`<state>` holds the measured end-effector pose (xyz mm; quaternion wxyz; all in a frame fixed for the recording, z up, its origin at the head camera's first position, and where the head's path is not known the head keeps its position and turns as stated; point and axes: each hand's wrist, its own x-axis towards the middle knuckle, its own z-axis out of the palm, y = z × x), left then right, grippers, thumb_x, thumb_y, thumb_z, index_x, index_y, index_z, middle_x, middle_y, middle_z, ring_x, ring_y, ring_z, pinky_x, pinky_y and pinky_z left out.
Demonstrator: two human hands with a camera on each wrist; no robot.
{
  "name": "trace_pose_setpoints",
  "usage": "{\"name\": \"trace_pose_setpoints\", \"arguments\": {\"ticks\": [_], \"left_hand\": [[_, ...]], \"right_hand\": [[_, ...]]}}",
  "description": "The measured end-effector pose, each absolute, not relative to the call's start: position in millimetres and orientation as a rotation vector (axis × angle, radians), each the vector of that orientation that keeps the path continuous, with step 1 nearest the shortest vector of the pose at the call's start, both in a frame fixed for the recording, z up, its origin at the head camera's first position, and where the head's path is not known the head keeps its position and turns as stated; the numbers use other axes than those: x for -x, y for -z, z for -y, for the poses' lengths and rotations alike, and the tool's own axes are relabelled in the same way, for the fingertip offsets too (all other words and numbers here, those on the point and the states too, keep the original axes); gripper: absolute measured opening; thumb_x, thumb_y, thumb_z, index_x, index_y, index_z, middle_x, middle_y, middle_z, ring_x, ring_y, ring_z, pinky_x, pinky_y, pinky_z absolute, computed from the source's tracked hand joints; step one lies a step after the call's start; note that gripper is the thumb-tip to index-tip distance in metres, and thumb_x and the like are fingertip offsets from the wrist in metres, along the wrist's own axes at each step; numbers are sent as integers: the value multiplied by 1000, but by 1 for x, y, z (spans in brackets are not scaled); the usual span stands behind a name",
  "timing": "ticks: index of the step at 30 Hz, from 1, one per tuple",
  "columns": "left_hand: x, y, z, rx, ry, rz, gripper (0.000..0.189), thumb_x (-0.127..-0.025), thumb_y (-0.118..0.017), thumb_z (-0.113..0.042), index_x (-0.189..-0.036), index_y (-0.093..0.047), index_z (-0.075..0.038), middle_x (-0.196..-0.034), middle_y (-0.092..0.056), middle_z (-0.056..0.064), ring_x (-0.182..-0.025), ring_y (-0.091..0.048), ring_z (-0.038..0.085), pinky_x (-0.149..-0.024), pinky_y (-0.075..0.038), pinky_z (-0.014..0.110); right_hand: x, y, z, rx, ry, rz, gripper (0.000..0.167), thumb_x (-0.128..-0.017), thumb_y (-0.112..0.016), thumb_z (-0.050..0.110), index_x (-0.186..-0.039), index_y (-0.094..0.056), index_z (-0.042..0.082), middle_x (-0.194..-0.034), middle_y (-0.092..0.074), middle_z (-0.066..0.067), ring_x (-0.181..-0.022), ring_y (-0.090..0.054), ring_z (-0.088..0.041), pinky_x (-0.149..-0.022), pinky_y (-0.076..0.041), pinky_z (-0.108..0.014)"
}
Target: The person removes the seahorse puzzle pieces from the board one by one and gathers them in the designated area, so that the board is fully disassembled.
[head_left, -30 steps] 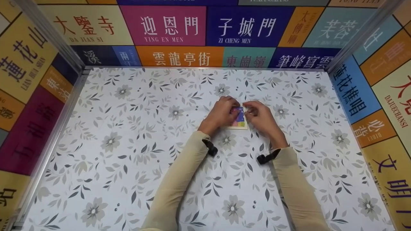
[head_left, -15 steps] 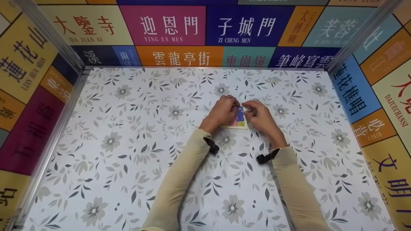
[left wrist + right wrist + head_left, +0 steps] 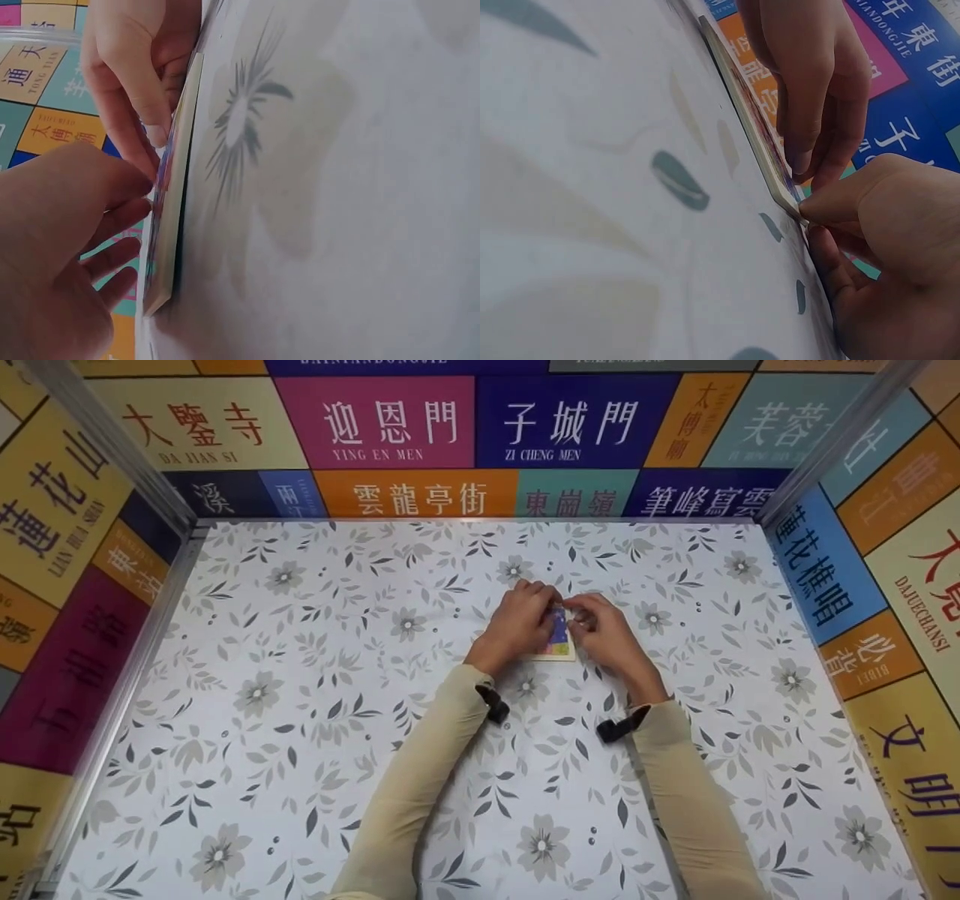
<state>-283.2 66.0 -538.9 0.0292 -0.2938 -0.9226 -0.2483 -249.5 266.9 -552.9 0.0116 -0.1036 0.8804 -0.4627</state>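
Note:
A small flat square board [image 3: 561,646] with a colourful picture and a cream border lies on the table. My left hand [image 3: 517,620] arches over its left and upper part, hiding much of the picture. In the right wrist view its thumb and fingers point down close together at the picture near the corner; whether they pinch anything is hidden. My right hand [image 3: 606,630] is at the upper right corner. There its thumb and a finger pinch the board's cream edge [image 3: 759,142], as the right wrist view shows.
A white tablecloth [image 3: 300,780] with grey flowers and leaves covers the table. Panels [image 3: 375,424] with large printed characters stand along the back and both sides. Metal rails [image 3: 124,660] run along the table's edges. Black wrist straps [image 3: 491,703] sit over beige sleeves [image 3: 424,780].
Over the last second my left hand has shifted slightly upward and right over the board, and its thumb no longer shows on the picture. My right hand stays at the corner.

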Motion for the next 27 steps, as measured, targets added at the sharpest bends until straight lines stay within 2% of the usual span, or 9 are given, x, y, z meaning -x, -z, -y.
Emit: {"name": "trace_pose_setpoints", "arguments": {"ticks": [8, 20, 27], "left_hand": [[285, 538, -63, 964, 740, 2878, 38, -102, -73, -29, -135, -69, -11, -128, -72, 7, -119, -60, 28, -106, -50, 44], [285, 540, -61, 980, 873, 2894, 38, -104, -72, -27, -138, -67, -11, -130, -68, 8, -122, -55, 27, -107, -47, 43], [286, 543, -60, 1009, 970, 2815, 39, -102, -75, -24, -137, -67, -9, -127, -68, 12, -120, -55, 31, -107, -47, 46]], "right_hand": [[250, 552, -265, 324, 1419, -2770, 39, -101, -64, -5, -138, -70, 4, -135, -65, -16, -108, -65, -31, -88, -50, -28], [249, 552, -266, 293, 1431, -2743, 41, -101, -64, -4, -141, -68, 4, -140, -63, -15, -109, -64, -31, -87, -49, -24], [249, 553, -268, 298, 1475, -2706, 41, -102, -64, -3, -142, -66, 2, -142, -62, -17, -110, -64, -30, -87, -48, -18]]}}
